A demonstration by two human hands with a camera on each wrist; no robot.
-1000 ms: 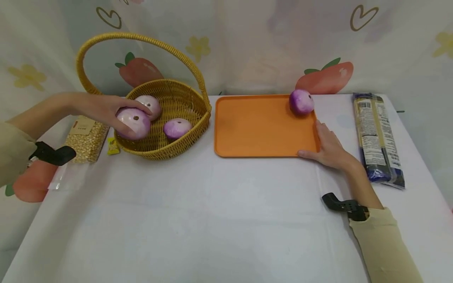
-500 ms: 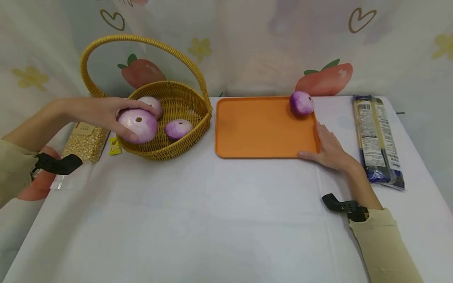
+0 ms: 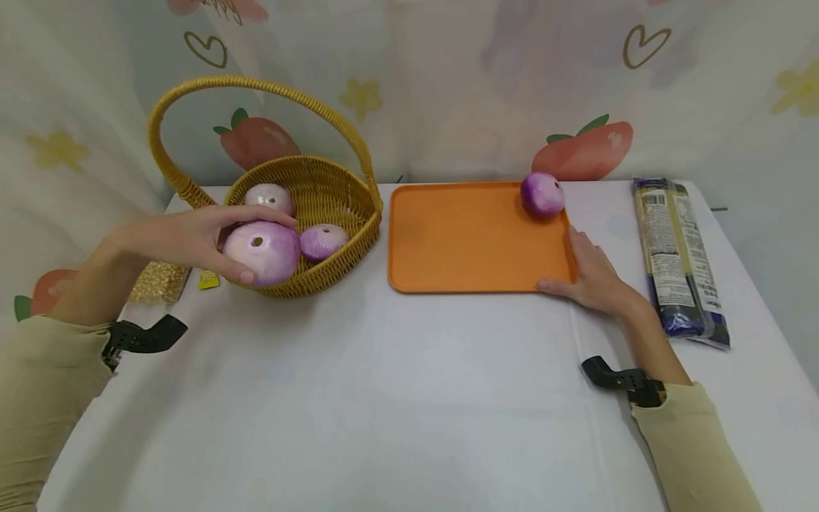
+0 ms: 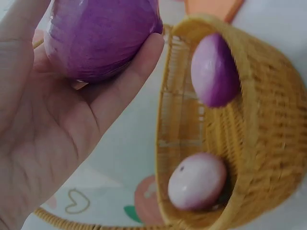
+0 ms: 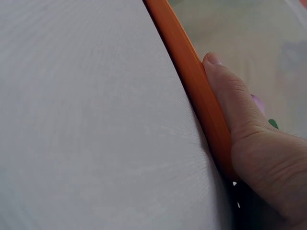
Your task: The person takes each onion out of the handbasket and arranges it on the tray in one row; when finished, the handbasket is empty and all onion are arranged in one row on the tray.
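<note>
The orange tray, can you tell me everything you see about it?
The orange tray is a rectangle with rounded corners and a low rim; it looks like smooth plastic. It lies flat on the white tablecloth, right of the basket. A purple onion sits at its far right corner, and the right hand touches its near right corner.

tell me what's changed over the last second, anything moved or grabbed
The left hand, already gripping the large purple-and-white round onion, has drawn it nearer and slightly right, apparently upward. Nothing was released. The right hand stays at the orange rectangular tray; the deep-purple round onion and yellow woven basket stay put.
</note>
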